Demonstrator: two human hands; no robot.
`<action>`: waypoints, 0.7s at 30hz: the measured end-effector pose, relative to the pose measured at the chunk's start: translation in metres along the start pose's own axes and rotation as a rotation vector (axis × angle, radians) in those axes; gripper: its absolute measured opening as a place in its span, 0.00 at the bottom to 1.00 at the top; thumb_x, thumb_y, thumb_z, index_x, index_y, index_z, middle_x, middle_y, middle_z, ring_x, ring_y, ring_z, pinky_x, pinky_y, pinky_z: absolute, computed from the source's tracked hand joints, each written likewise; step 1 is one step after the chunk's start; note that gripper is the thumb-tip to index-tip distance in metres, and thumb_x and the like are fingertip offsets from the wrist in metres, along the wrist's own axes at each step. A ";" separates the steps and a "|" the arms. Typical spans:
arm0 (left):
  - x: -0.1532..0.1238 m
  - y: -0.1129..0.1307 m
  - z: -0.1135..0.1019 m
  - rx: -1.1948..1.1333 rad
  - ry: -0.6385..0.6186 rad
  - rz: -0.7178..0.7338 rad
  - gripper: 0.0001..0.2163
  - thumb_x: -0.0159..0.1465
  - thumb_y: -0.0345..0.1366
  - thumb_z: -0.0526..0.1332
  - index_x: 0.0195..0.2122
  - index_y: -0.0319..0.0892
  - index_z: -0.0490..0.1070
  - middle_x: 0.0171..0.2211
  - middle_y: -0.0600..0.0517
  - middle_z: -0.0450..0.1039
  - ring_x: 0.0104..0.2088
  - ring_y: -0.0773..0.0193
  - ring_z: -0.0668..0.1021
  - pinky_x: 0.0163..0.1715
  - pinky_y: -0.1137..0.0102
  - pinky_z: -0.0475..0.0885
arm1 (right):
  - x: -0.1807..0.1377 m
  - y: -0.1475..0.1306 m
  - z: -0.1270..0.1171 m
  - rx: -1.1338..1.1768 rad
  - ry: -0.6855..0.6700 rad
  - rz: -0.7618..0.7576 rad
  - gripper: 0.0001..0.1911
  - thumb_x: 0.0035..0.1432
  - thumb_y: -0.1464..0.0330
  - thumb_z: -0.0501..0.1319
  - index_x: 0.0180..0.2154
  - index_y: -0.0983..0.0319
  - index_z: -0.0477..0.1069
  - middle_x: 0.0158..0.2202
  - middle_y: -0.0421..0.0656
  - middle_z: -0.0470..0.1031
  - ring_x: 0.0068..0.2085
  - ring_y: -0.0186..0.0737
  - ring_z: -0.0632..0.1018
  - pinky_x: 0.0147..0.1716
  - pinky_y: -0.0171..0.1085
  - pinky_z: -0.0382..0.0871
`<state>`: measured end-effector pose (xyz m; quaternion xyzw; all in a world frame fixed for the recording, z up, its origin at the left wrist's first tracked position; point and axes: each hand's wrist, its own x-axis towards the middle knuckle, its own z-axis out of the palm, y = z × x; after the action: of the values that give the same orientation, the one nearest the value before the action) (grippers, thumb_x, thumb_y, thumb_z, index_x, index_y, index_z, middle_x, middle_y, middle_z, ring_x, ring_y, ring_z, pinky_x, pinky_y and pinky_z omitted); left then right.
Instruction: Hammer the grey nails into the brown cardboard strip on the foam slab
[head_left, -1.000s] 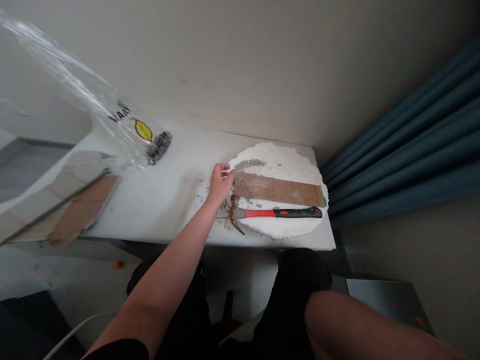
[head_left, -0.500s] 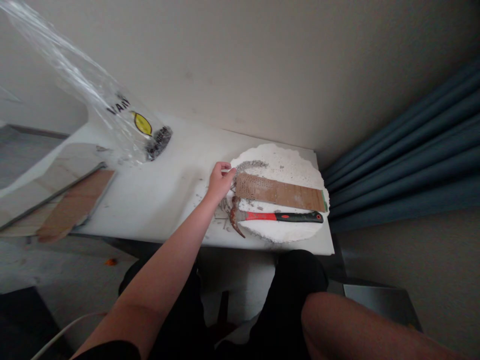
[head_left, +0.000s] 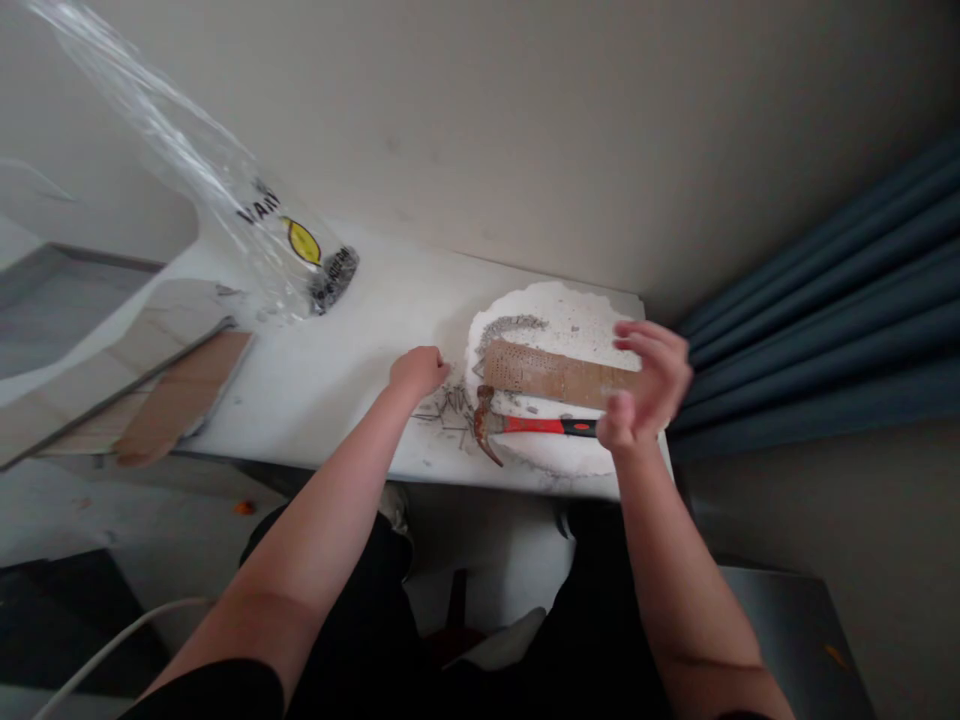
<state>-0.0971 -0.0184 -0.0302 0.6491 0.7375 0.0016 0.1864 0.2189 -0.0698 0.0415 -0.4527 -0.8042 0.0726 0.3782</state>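
My left hand [head_left: 417,371] rests closed on the white table [head_left: 337,380], beside several loose nails [head_left: 448,405]; what its fingers pinch, if anything, is hidden. My right hand [head_left: 649,384], blurred by motion, hovers with curled, spread fingers over the right end of a brown perforated wooden strip [head_left: 551,374]. That strip lies across a round white foam slab [head_left: 559,318]. Just in front of the strip lies a claw hammer [head_left: 525,427] with a rusty head and red-and-black handle, its far end hidden behind my right hand.
A clear plastic bag [head_left: 247,225] with black print and a yellow mark lies at the table's back left. Wooden boards [head_left: 161,395] sit at the left end. A wall is behind, blue curtains [head_left: 825,310] to the right, my knees below.
My left hand has drawn back from the strip's left end to the table by the nails and closed. My right hand has come up into view over the strip's right end.
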 end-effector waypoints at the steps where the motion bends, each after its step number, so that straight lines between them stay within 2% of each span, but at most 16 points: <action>1: 0.000 -0.002 0.002 0.064 -0.079 0.013 0.13 0.64 0.41 0.58 0.40 0.41 0.79 0.47 0.38 0.81 0.50 0.45 0.81 0.45 0.61 0.75 | -0.002 0.003 0.003 -0.013 0.007 -0.019 0.20 0.68 0.58 0.60 0.59 0.57 0.70 0.59 0.53 0.70 0.59 0.56 0.73 0.56 0.58 0.71; 4: -0.001 -0.002 0.012 0.158 -0.221 0.070 0.16 0.63 0.43 0.61 0.43 0.39 0.80 0.50 0.35 0.80 0.51 0.42 0.81 0.45 0.60 0.75 | -0.005 0.013 0.011 -0.048 0.029 -0.059 0.18 0.69 0.60 0.57 0.56 0.59 0.70 0.52 0.54 0.72 0.56 0.55 0.73 0.56 0.57 0.70; 7: -0.002 0.001 0.024 0.189 -0.226 0.074 0.19 0.62 0.41 0.61 0.50 0.37 0.79 0.52 0.33 0.79 0.52 0.40 0.81 0.45 0.59 0.76 | -0.006 0.019 0.009 -0.042 0.046 -0.024 0.14 0.70 0.62 0.55 0.52 0.60 0.70 0.49 0.53 0.73 0.53 0.52 0.74 0.53 0.52 0.71; 9: -0.001 0.002 0.032 0.209 -0.224 0.061 0.19 0.61 0.38 0.62 0.51 0.37 0.79 0.52 0.33 0.80 0.52 0.41 0.81 0.44 0.60 0.77 | -0.009 0.020 0.003 -0.059 0.000 -0.011 0.13 0.69 0.62 0.56 0.49 0.60 0.71 0.48 0.53 0.73 0.53 0.52 0.74 0.52 0.51 0.71; 13: 0.003 0.001 0.040 0.213 -0.230 0.050 0.17 0.59 0.35 0.61 0.48 0.39 0.80 0.51 0.35 0.81 0.50 0.45 0.82 0.42 0.64 0.76 | -0.018 0.017 -0.017 -0.087 -0.331 0.081 0.10 0.66 0.62 0.61 0.44 0.61 0.74 0.41 0.48 0.76 0.43 0.47 0.77 0.45 0.44 0.71; 15: 0.007 -0.002 0.037 0.185 -0.222 0.048 0.16 0.58 0.36 0.62 0.47 0.41 0.80 0.50 0.37 0.81 0.49 0.46 0.82 0.41 0.65 0.75 | -0.022 0.016 -0.025 -0.083 -0.501 0.151 0.11 0.64 0.62 0.65 0.44 0.61 0.75 0.39 0.46 0.78 0.37 0.43 0.77 0.40 0.41 0.70; 17: 0.010 -0.004 0.031 0.131 -0.159 0.014 0.14 0.57 0.37 0.63 0.43 0.42 0.80 0.46 0.38 0.82 0.47 0.46 0.82 0.40 0.64 0.75 | -0.024 0.015 -0.027 -0.092 -0.624 0.198 0.13 0.61 0.62 0.68 0.47 0.60 0.75 0.42 0.45 0.79 0.37 0.42 0.78 0.39 0.40 0.70; 18: 0.012 -0.003 0.026 0.081 -0.087 -0.009 0.12 0.58 0.38 0.62 0.41 0.43 0.79 0.44 0.39 0.82 0.45 0.46 0.82 0.39 0.64 0.75 | -0.024 0.015 -0.026 -0.102 -0.678 0.213 0.15 0.60 0.63 0.68 0.48 0.59 0.75 0.44 0.46 0.80 0.39 0.43 0.78 0.40 0.40 0.70; 21: 0.014 0.008 0.012 -0.230 0.263 0.005 0.09 0.61 0.37 0.60 0.40 0.44 0.76 0.39 0.44 0.82 0.40 0.52 0.82 0.39 0.64 0.74 | -0.023 0.015 -0.018 -0.136 -0.796 0.237 0.15 0.58 0.65 0.70 0.48 0.59 0.76 0.48 0.47 0.80 0.45 0.46 0.79 0.43 0.40 0.69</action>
<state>-0.0871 -0.0068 -0.0434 0.6197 0.7487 0.1714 0.1611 0.2485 -0.0832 0.0347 -0.5025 -0.8330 0.2316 -0.0037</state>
